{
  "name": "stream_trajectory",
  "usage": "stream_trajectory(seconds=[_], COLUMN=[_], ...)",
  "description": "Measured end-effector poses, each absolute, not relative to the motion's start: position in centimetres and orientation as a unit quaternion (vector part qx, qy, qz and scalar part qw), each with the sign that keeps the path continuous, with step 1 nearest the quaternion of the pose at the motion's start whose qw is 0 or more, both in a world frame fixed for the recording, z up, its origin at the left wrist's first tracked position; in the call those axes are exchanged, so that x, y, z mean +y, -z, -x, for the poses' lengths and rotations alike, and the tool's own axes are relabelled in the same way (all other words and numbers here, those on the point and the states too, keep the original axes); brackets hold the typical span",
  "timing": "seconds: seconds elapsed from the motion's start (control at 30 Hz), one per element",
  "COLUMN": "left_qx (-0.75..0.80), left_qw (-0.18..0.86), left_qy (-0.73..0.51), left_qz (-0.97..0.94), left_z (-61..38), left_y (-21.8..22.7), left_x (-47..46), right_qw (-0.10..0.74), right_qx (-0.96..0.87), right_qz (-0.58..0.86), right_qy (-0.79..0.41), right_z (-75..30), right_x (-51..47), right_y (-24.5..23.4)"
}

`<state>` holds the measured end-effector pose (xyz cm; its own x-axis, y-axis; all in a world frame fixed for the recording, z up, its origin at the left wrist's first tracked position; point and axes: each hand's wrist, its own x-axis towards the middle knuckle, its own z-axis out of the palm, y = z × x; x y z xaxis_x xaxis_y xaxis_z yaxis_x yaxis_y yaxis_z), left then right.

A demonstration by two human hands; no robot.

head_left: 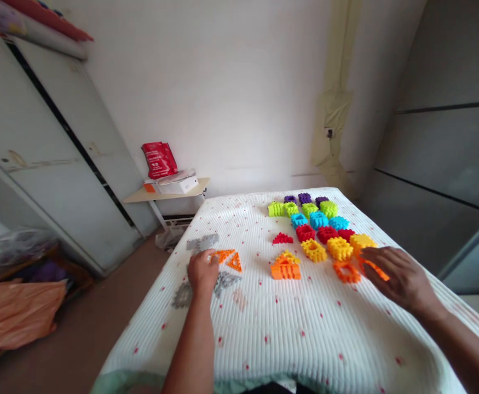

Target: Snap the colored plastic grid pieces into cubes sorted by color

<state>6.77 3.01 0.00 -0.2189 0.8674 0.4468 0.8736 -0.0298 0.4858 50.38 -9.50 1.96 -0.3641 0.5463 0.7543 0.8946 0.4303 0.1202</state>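
My left hand is on the left of the bed, its fingers closed at the left end of an orange openwork building block piece. A triangular orange piece lies against it. Grey pieces lie around this hand: one grey piece beyond it and another grey piece to its right. Over on the right, my right hand reaches low with fingers extended and thumb apart, partly covering an orange piece. An orange hollow block sits just left of its fingertips.
Rows of yellow, red, blue, green and purple blocks stretch toward the far edge. Nearer the middle are an orange block and a red triangle. A small table stands beyond the bed.
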Motion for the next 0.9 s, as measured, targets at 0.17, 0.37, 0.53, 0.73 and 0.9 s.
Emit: stream_trajectory(seconds=[0.17,0.37,0.53,0.73,0.9], left_qx=[-0.738,-0.74,-0.736,-0.709,-0.617], left_qw=[0.021,0.026,0.04,0.101,0.054], left_qy=[0.177,0.134,0.147,0.259,0.433], left_qz=[0.651,0.659,0.66,0.648,0.655], left_z=[-7.2,-8.1,-8.5,-8.3,-8.6], left_y=[-0.2,0.3,0.1,0.6,1.3], left_x=[3.1,3.2,3.3,3.0,3.4], right_qw=[0.345,0.311,0.29,0.273,0.267], right_qx=[-0.822,-0.858,-0.869,-0.87,-0.868], right_qz=[0.394,0.37,0.37,0.382,0.393], right_qy=[0.225,0.173,0.152,0.149,0.147], right_z=[-43.6,-39.8,-39.6,-39.5,-39.3], right_x=[-8.9,-8.3,-8.3,-8.2,-8.2], right_y=[-0.2,1.0,1.4,1.4,1.1])
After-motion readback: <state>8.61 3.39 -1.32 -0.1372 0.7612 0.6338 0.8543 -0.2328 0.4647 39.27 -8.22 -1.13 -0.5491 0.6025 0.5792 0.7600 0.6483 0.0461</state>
